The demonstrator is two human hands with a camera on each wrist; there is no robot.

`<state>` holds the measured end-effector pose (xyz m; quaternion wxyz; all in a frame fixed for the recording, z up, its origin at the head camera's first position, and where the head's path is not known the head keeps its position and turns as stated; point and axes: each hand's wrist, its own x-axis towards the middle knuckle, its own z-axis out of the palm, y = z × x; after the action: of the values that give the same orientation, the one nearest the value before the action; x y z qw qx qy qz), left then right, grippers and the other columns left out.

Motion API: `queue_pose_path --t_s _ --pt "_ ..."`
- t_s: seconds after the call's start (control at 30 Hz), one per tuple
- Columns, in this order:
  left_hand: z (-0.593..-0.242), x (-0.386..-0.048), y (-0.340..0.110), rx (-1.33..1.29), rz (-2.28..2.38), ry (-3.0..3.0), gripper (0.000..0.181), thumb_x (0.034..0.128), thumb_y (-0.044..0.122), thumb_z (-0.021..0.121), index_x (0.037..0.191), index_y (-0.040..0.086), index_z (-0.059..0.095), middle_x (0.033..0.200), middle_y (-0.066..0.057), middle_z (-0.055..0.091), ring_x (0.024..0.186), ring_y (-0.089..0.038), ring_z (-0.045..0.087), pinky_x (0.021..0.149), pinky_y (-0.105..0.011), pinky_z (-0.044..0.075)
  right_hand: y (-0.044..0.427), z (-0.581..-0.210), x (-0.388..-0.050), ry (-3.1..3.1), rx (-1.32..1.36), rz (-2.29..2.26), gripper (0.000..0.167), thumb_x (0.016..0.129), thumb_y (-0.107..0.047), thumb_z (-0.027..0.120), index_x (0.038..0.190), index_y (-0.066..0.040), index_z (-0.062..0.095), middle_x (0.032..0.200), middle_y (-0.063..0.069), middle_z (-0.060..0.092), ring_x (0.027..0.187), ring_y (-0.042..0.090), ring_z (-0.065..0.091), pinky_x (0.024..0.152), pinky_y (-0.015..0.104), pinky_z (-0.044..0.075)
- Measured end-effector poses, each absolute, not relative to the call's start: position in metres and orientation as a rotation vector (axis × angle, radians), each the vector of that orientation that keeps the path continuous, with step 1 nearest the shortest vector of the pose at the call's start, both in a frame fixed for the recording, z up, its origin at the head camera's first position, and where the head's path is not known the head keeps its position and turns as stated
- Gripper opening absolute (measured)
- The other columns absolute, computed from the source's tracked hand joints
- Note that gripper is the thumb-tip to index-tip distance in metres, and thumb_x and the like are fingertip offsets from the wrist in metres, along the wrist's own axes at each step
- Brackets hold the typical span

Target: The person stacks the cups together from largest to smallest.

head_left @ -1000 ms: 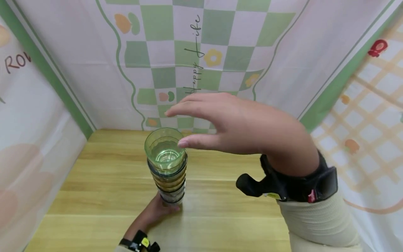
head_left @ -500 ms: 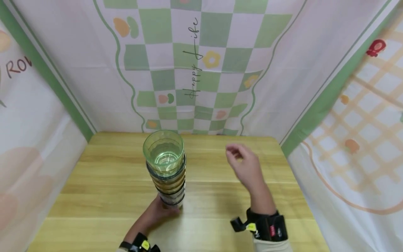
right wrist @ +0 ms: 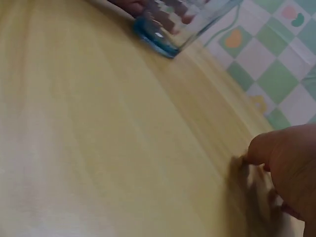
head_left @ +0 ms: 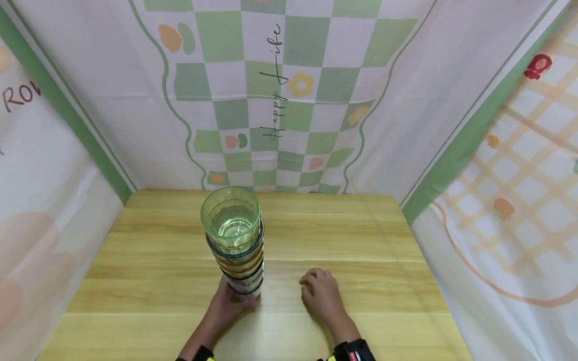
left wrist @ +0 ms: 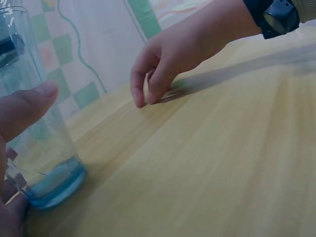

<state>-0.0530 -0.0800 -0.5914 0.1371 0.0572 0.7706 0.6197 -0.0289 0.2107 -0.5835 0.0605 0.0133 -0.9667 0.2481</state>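
Observation:
A tall stack of nested drinking glasses (head_left: 240, 260) stands upright on the wooden table, left of the middle. Its top glass (head_left: 230, 213) is clear green; amber and clear ones with dark rims show below. Low down, my left hand (head_left: 226, 306) grips the stack, thumb on the near right side. The left wrist view shows the bottom glass (left wrist: 54, 148) as clear with a blue base, touching the tabletop. My right hand (head_left: 322, 296) rests on the table to the right of the stack, apart from it. Its fingers hang loosely curled and hold nothing.
The wood-grain table (head_left: 361, 240) has its far edge against a hanging cloth (head_left: 302, 120) with green checks and lettering. More printed cloth (head_left: 510, 200) closes the right side, and another cloth (head_left: 40, 200) the left.
My right hand has come away from above the top glass, moved right and then down toward me onto the table. My left hand and the stack stay in place.

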Motion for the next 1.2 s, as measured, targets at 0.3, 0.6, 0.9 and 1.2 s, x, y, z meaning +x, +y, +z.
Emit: queue_pose_path --t_s 0.3,0.6,0.9,1.2 --pt "-0.592 -0.048 -0.073 0.117 1.913 2.197 0.091 0.0730 0.017 0.090 0.149 0.027 0.040 0.147 -0.001 0.055 0.139 -0.027 0.048 0.116 -0.054 0.033 0.213 -0.588 -0.027 -2.968 -0.008 0.821 0.016 0.090 -0.021 0.073 0.105 -0.024 0.070 0.123 0.002 0.059 0.115 0.029 0.051 0.097 0.051 0.040" --pt "-0.593 -0.073 -0.057 0.084 1.838 2.202 0.096 0.0749 0.030 0.091 0.152 0.032 0.035 0.153 0.001 0.048 0.144 -0.026 0.042 0.118 -0.056 0.031 0.219 -0.593 -0.027 -2.963 -0.075 1.018 0.019 0.091 -0.021 0.073 0.109 -0.025 0.069 0.126 0.002 0.055 0.123 0.031 0.045 0.109 0.058 0.030" --pt "-0.586 -0.146 -0.015 0.194 1.803 2.271 0.103 0.0740 0.053 0.086 0.156 0.025 0.031 0.154 -0.010 0.046 0.141 -0.031 0.044 0.115 -0.054 0.037 0.218 -0.590 -0.024 -2.951 -0.064 1.079 0.019 0.093 -0.021 0.071 0.111 -0.025 0.067 0.130 0.003 0.054 0.126 0.033 0.043 0.111 0.063 0.026" --pt "-0.591 -0.217 0.026 0.253 1.887 2.241 0.093 0.0831 0.047 0.081 0.157 0.028 0.028 0.153 -0.007 0.048 0.139 -0.026 0.047 0.116 -0.049 0.037 0.218 -0.587 -0.023 -2.942 -0.046 1.107 0.020 0.091 -0.022 0.072 0.111 -0.024 0.068 0.127 0.001 0.054 0.124 0.030 0.044 0.109 0.063 0.029"
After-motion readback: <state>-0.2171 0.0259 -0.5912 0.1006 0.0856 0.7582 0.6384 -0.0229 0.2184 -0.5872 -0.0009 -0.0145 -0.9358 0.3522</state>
